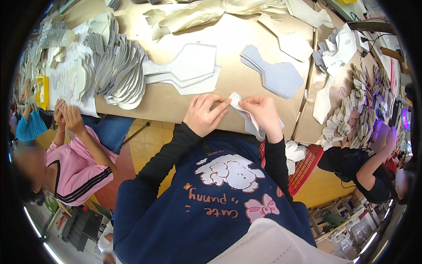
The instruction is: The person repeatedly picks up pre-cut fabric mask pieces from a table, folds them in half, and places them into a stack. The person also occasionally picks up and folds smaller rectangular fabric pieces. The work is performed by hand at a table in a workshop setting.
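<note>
At the near edge of the table, my right hand [263, 115] is closed in a pinch on a cut piece [249, 119] of white-and-grey sheet material. The piece is bent, with its lower end hanging toward my lap. My left hand [203, 115] has its fingertips closed at the piece's upper left edge; the exact grip is partly hidden. Beyond my left hand lies a fanned stack of white cut pieces [189, 66]. A stack of grey cut pieces [277, 75] of similar shape sits beyond my right hand.
Bundled grey and white pieces [116, 61] crowd the table's left side. More pieces [351, 110] cover the right side. A red basket [307, 169] with white pieces stands by my right arm. One person in pink [79, 163] sits at left; another in black [365, 171] works at right.
</note>
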A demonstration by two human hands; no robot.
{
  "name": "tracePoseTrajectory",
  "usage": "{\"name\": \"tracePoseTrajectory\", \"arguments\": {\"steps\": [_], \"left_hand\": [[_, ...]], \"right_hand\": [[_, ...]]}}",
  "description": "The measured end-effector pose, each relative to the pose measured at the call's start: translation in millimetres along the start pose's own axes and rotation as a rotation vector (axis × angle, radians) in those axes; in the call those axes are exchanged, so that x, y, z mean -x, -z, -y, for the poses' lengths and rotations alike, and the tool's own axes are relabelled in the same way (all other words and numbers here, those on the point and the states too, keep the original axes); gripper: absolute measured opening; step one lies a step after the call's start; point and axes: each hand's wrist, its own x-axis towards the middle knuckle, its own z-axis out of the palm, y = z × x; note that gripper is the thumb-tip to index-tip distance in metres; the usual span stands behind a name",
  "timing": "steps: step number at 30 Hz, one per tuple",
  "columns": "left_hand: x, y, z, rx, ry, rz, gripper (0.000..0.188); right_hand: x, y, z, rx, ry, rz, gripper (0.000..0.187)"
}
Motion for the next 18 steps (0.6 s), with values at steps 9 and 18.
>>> {"name": "tracePoseTrajectory", "arguments": {"steps": [9, 18], "left_hand": [[-4.1, 2.4, -0.2, -0.091, -0.042, 0.096, 0.03], [-6.0, 1.2, -1.4, -0.084, -0.019, 0.093, 0.022]], "right_hand": [[-4.2, 0.8, -5.0, 0.01, 0.05, 0.024, 0.021], [31.6, 26.9, -6.4, -0.013, -0.009, 0.327, 0.034]]}}
